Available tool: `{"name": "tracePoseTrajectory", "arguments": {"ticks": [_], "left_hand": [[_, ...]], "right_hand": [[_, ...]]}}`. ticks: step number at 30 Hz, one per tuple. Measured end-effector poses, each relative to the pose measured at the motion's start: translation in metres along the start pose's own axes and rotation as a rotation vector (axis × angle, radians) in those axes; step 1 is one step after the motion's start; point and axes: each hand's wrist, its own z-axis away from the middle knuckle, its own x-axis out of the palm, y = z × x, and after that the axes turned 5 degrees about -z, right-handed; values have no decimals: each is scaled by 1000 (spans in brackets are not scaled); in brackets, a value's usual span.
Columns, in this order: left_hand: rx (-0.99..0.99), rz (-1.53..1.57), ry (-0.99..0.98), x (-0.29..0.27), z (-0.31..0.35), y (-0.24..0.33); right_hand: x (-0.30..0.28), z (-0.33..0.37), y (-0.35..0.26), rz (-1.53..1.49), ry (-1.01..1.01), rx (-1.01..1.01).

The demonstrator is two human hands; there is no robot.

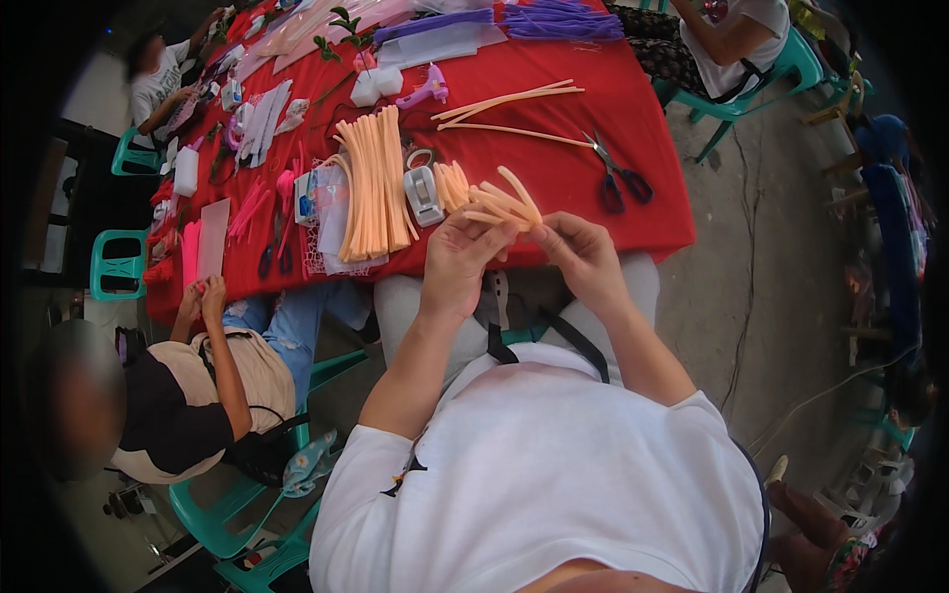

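My left hand (458,259) and my right hand (585,255) meet at the near edge of the red-covered table. Between their fingertips is a small bunch of peach pipe cleaners (506,201), bent or fanned into short strands; both hands pinch its lower end. Just beyond my left hand lies a short peach bundle (452,184). Beside that stands a grey tape dispenser (424,196), with a large bundle of long peach pipe cleaners (374,188) to its left. Open-bladed scissors with dark handles (617,176) rest to the right, touching or close to a few loose peach pipe cleaners (509,99).
A pink glue gun (425,89) lies farther back, near purple pipe cleaners (563,20). At my left, a co-worker's hands (205,296) hold something pink beside a second pair of scissors (275,255). Green chairs (119,265) stand around the red tablecloth (633,222).
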Motion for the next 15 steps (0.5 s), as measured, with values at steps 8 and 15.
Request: {"name": "tracePoseTrajectory", "arguments": {"ticks": [8,15], "left_hand": [[79,-30,19,3,-1,5],[163,-113,6,10,0,5]], "right_hand": [[-1,1,-1,5,-52,2],[-1,-1,-1,-51,-72,38]]}}
